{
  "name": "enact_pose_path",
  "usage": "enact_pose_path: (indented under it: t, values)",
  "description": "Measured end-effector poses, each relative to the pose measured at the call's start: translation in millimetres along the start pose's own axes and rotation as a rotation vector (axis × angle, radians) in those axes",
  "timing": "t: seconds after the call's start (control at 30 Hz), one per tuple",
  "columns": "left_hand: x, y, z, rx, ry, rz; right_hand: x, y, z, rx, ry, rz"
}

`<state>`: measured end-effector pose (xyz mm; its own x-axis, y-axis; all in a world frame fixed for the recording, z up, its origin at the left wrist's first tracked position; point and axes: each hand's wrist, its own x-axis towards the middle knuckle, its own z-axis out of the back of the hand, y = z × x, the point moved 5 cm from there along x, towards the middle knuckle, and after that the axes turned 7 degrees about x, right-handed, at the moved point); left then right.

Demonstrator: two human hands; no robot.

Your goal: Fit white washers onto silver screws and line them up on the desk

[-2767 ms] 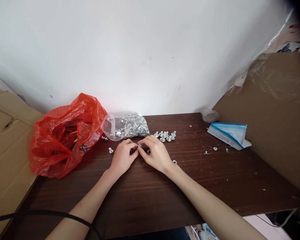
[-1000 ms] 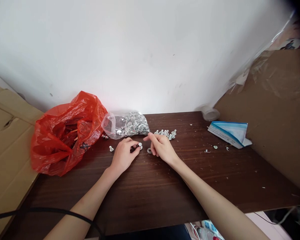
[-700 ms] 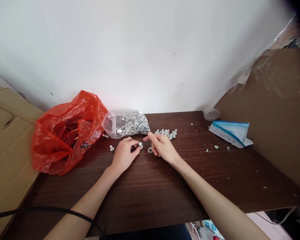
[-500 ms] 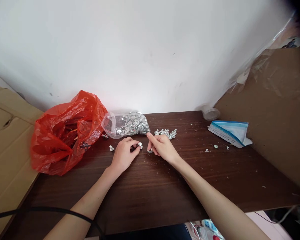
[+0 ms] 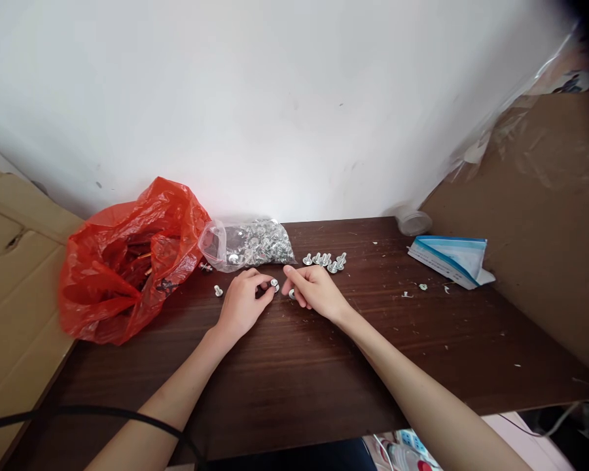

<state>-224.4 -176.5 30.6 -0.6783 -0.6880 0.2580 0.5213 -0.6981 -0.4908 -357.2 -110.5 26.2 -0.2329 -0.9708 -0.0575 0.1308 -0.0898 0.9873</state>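
My left hand (image 5: 243, 305) rests on the dark wooden table (image 5: 285, 373) and pinches a small silver bolt (image 5: 275, 284) between thumb and fingers. My right hand (image 5: 314, 291) lies just to its right, fingers curled down over a silver washer (image 5: 291, 294) on the table. A clear bag of silver bolts (image 5: 248, 243) lies just beyond both hands. A row of several loose bolts (image 5: 325, 261) stands behind my right hand. One single bolt (image 5: 218, 290) sits left of my left hand.
A crumpled red plastic bag (image 5: 125, 261) fills the table's back left. A blue and white paper packet (image 5: 451, 260) and a small clear cup (image 5: 412, 222) lie at the back right. Cardboard sheets flank both sides. A black cable (image 5: 78, 413) crosses my left forearm.
My hands, joined 2.8 s ago, have parted. My left keeps the bolt. My right hand, raised with a finger out, has come down onto the washer.
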Motion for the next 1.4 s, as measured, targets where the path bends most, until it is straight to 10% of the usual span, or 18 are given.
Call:
enact_pose_path:
  t: [0.87, 1.17, 1.4]
  values:
    - [0, 2, -1.4, -0.004, 0.030, -0.006, -3, 2, -6, -0.046, 0.128, -0.004]
    - [-3, 2, -1.6, -0.020, 0.022, -0.006, 1, 3, 13, -0.028, -0.025, -0.030]
    - [-1, 1, -1.4, -0.017, 0.016, -0.001, -4, 2, -1, 0.059, 0.188, -0.113]
